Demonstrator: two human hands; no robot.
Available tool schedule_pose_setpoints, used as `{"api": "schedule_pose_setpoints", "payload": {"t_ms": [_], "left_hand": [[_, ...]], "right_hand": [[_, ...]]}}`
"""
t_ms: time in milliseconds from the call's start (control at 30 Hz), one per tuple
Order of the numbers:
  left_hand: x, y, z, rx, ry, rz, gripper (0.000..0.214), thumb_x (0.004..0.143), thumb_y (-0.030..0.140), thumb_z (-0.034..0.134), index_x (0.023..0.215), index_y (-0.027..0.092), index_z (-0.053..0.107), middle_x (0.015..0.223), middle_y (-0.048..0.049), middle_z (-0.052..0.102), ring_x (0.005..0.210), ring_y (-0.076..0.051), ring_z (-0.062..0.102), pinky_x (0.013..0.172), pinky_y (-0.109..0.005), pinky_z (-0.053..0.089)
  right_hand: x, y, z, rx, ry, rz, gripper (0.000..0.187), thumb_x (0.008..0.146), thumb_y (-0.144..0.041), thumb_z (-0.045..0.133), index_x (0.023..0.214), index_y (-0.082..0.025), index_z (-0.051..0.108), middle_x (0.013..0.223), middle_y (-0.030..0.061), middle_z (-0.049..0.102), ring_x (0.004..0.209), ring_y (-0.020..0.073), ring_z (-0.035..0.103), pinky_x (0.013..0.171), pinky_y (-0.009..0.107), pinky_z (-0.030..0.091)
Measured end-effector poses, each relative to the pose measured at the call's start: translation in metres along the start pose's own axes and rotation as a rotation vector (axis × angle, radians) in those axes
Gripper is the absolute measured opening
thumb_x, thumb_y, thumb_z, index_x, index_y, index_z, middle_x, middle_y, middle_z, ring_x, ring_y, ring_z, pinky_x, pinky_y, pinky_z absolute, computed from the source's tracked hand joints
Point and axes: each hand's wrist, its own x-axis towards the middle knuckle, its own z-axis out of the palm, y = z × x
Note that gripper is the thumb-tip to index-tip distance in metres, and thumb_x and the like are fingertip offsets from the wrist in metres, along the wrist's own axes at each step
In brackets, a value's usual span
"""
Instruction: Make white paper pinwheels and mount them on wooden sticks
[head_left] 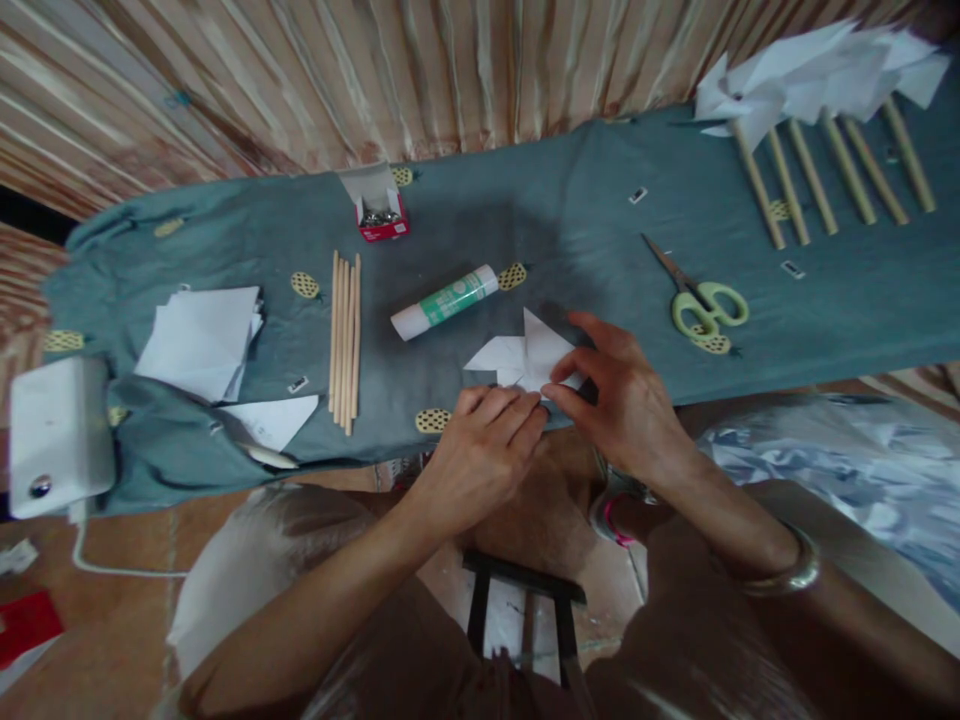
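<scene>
1. The folded paper (546, 350) is lying on the tabletop (577, 220) at the near side of the glue stick (450, 302), a little toward its right end; the two are sitting close, with the glue stick lying beyond the paper.
2. The paper's longer spread is running roughly left to right, while one tall corner is pointing away from the person, to the right of the glue stick's middle.
3. The left hand (491, 435) is resting nearer the person than the glue stick, its curled fingers lying over the paper's near edge; for this hand, the paper is lying ahead and to the right.
4. The right hand (619, 390) is reaching in from the right of the glue stick, with thumb and fingertips meeting the paper's right flap; for it, the paper is lying to the left.
5. Neither hand is being clearly nearer, since both are touching the paper. The fingers are hiding the contact, so I cannot tell whether either hand is truly pinching or only pressing.
6. The wooden sticks (345, 345) are lying left of the glue stick, nearly square to the paper's spread; the scissors (691, 292) are lying well to its right.
</scene>
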Motion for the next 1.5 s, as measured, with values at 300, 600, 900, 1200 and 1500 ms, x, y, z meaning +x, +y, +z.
{"api": "schedule_pose_setpoints", "payload": {"t_ms": [300,600,900,1200,1500], "left_hand": [[-0.001,0.0,0.001,0.011,-0.005,-0.006,0.023,0.093,0.018,0.049,0.11,0.011,0.062,0.114,-0.0107,0.068,0.104,-0.023,0.057,0.084,-0.038,0.041],[-0.001,0.0,0.002,-0.022,0.005,-0.018,0.022,0.093,0.017,0.049,0.11,0.011,0.062,0.111,-0.01,0.069,0.103,-0.022,0.058,0.083,-0.038,0.042],[0.001,-0.004,0.005,0.017,0.039,-0.001,0.022,0.092,0.018,0.053,0.112,0.011,0.061,0.111,-0.0107,0.069,0.101,-0.022,0.059,0.082,-0.037,0.042],[-0.003,-0.011,0.001,0.041,0.062,0.046,0.018,0.093,0.015,0.051,0.104,0.014,0.065,0.112,-0.0077,0.07,0.104,-0.019,0.06,0.089,-0.038,0.041],[-0.004,-0.035,-0.009,0.004,0.135,-0.046,0.017,0.091,0.014,0.053,0.092,0.019,0.07,0.116,-0.0078,0.069,0.107,-0.022,0.059,0.087,-0.04,0.041]], "right_hand": [[-0.001,-0.001,0.001,0.009,-0.046,-0.141,0.021,0.089,-0.022,0.051,0.104,-0.025,0.067,0.147,0.0069,0.043,0.136,0.0329,0.039,0.108,0.057,0.038],[-0.007,-0.008,0.013,-0.097,-0.068,-0.202,0.028,0.092,-0.013,0.039,0.109,-0.022,0.06,0.147,0.0104,0.043,0.143,0.0283,0.028,0.109,0.055,0.035],[-0.005,0.004,0.009,0.067,-0.013,-0.139,0.03,0.092,-0.017,0.039,0.112,-0.022,0.062,0.14,0.0118,0.051,0.138,0.0277,0.039,0.107,0.054,0.039],[0.021,0.023,0.0,0.023,0.022,-0.101,0.044,0.09,-0.021,0.041,0.133,-0.018,0.05,0.137,0.014,0.055,0.13,0.0274,0.048,0.108,0.052,0.039],[0.036,0.025,-0.006,0.04,-0.037,-0.12,0.041,0.085,-0.02,0.049,0.124,-0.019,0.06,0.121,0.0107,0.067,0.113,0.0259,0.061,0.099,0.048,0.048]]}}
